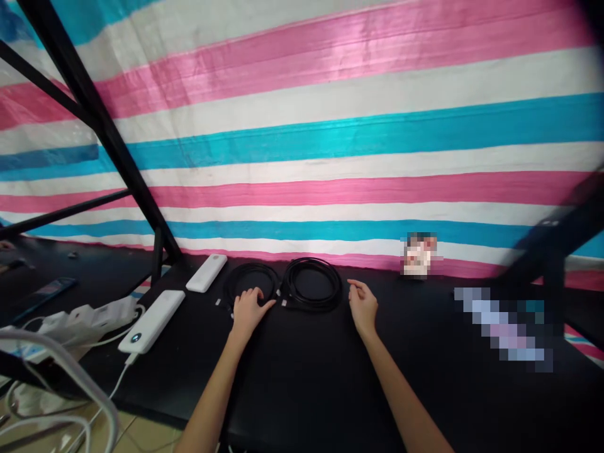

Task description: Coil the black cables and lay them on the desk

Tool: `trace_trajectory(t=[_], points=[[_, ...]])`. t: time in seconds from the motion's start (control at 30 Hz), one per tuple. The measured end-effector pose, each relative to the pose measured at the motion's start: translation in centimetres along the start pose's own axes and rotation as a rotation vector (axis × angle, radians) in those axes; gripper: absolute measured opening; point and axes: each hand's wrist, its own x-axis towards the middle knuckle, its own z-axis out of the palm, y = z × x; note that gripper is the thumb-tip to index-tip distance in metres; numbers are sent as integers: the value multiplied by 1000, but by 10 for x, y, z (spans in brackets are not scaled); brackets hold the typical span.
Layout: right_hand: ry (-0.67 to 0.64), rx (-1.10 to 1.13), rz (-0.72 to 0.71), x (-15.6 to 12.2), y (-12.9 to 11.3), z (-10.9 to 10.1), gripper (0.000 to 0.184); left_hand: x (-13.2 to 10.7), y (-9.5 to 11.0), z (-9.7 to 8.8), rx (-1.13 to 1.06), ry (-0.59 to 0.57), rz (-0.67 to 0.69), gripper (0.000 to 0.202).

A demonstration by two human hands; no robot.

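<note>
At the near edge of the black desk (302,377), two bare forearms reach forward from below. Nearest on the left, a white cable runs up to a white power bank (151,321) that lies flat with a small light at its near end. Beside that, further left, sits a white power strip (89,314) with its cords. Past the forearms, the left hand (250,309) lies palm down with its fingers spread loosely, resting on the near rim of the left cable coil (250,280), gripping nothing. The right hand (363,307) is loosely open, fingers a little curled and empty, just to the right of the right cable coil (312,283) and not touching it. Both black coils lie flat side by side, almost touching, between the hands and the wall. A second power bank (206,272) lies left of the coils. Behind everything hangs a tarp (330,126) striped pink, white and blue, with a black metal frame (94,107) slanting across on the left.
</note>
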Motion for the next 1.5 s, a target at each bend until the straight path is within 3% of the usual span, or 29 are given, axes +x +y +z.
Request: trace_trajectory(t=[0.17, 0.37, 0.43, 0.47, 0.57, 0.63, 0.73, 0.83, 0.9, 0.97, 1.03, 1.13, 1.3, 1.43, 1.5], points=[[33, 29, -6, -8, -5, -4, 39, -32, -13, -25, 47, -58, -59, 31], [43, 62, -33, -13, -6, -6, 38, -64, -27, -55, -28, 78, -208, 53], [45, 75, -40, -14, -7, -6, 36, -74, -27, -53, -239, 109, -158, 57], [39, 87, -43, -16, -7, -6, 35, -79, -25, -49, -329, 70, -123, 59], [11, 108, -59, -24, -9, -7, 31, -94, -15, -34, -444, -169, -14, 64], [-10, 89, -76, -33, -11, -8, 28, -100, -9, -29, -464, -258, 58, 63], [-56, 38, -119, -46, -13, -10, 26, -97, -12, -36, -513, -189, 88, 62], [-103, -26, -167, -55, -15, -11, 24, -82, -28, -48, -458, 5, 33, 60], [-146, -65, -196, -58, -16, -11, 23, -72, -41, -50, -311, 133, -67, 63], [-196, -102, -230, -59, -17, -10, 22, -67, -51, -46, -120, 172, -221, 74], [-237, -150, -269, -60, -17, -11, 21, -68, -60, -36, 32, 136, -304, 83], [-277, -224, -317, -63, -19, -12, 20, -76, -71, -21, 91, 90, -254, 85], [-404, -365, -324, -84, -32, -15, 19, -85, -92, -12, -29, 17, -108, 74], [-600, -525, -349, -111, -48, -17, 19, -88, -107, -18, -219, -152, -197, 59], [-628, -573, -341, -126, -56, -19, 24, -92, -107, -20, -346, -146, -225, 55]])
